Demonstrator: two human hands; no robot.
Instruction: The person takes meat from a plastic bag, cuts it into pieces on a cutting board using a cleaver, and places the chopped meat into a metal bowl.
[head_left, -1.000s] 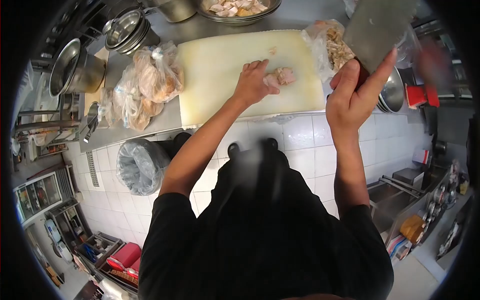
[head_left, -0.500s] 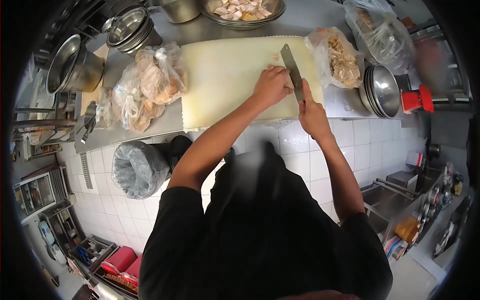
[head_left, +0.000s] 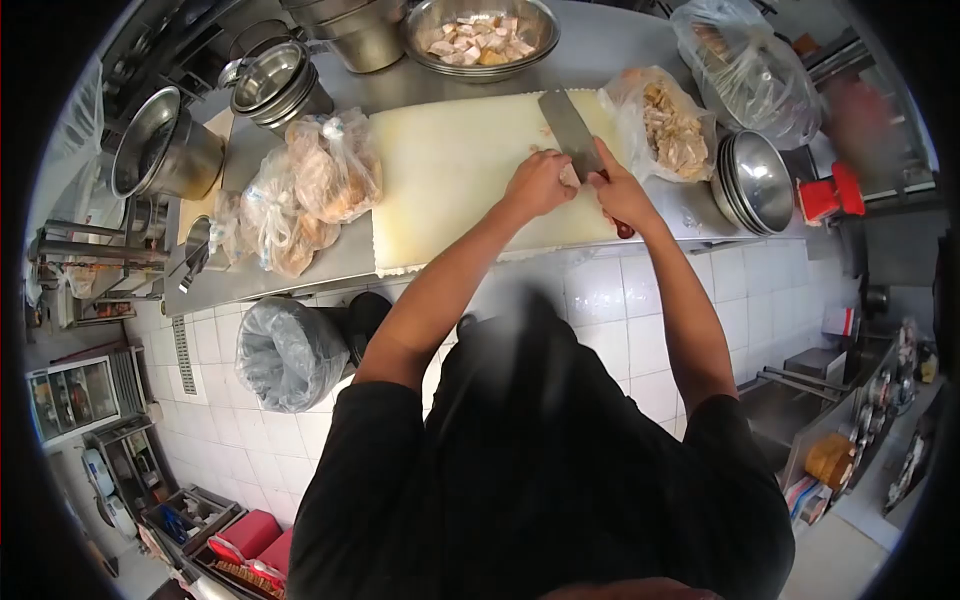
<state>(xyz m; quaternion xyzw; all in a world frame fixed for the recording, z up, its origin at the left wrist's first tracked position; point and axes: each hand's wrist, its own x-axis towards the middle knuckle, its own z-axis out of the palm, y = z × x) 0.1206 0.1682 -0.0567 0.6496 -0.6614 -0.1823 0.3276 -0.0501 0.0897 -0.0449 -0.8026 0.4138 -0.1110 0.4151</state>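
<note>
Dark red shows at the butt of the cleaver's handle [head_left: 625,230], which the right hand [head_left: 622,192] grasps firmly, with the forefinger laid along the blade. The grey cleaver [head_left: 567,125] is over the right part of the cutting board. Its long axis runs aslant, with the handle near and right and the blade's end pointing far and a little left; one broad face shows from above.

Just left of the blade, the left hand [head_left: 540,183] has its fingers bent around a pale piece of meat [head_left: 569,176]. The hand covers much of the piece, so I cannot tell its long axis, nor whether the blade touches it.

Beneath both hands lies the yellowish-white cutting board [head_left: 440,180], longer from left to right than from near to far. By its right edge is an open plastic bag [head_left: 675,130] of chopped pieces; farther right stands a stack of metal bowls [head_left: 765,180]. Tied plastic bags [head_left: 330,165] sit by the left edge. Beyond the far edge, a wide metal bowl [head_left: 546,38] holds cut meat chunks [head_left: 480,42].
</note>
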